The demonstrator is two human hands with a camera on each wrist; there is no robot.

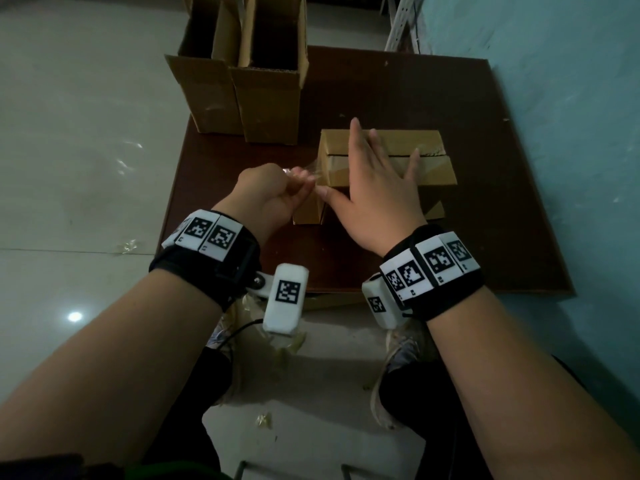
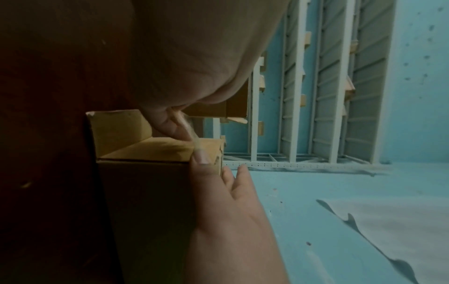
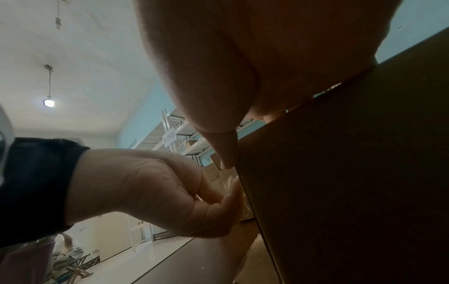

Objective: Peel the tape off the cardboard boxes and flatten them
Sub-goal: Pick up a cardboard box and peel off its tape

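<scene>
A closed cardboard box (image 1: 433, 171) lies on a dark brown board (image 1: 450, 237). My right hand (image 1: 377, 188) lies flat on the box top with fingers spread, holding it down; its thumb presses the box's left edge (image 2: 201, 159). My left hand (image 1: 273, 195) is curled at the box's left end and pinches a strip of clear tape (image 1: 304, 174) that stretches from the fingers to the box. In the left wrist view the tape (image 2: 188, 130) runs from my fingertips to the box top (image 2: 150, 149). The right wrist view shows the left hand (image 3: 170, 192) against the box side (image 3: 340, 192).
Two open upright cardboard boxes (image 1: 207, 91) (image 1: 273, 98) stand at the board's back left. Crumpled tape scraps (image 1: 128, 245) lie on the pale tiled floor (image 1: 69, 168). A blue wall (image 1: 571, 98) runs along the right. My shoes (image 1: 405, 351) are below the board's near edge.
</scene>
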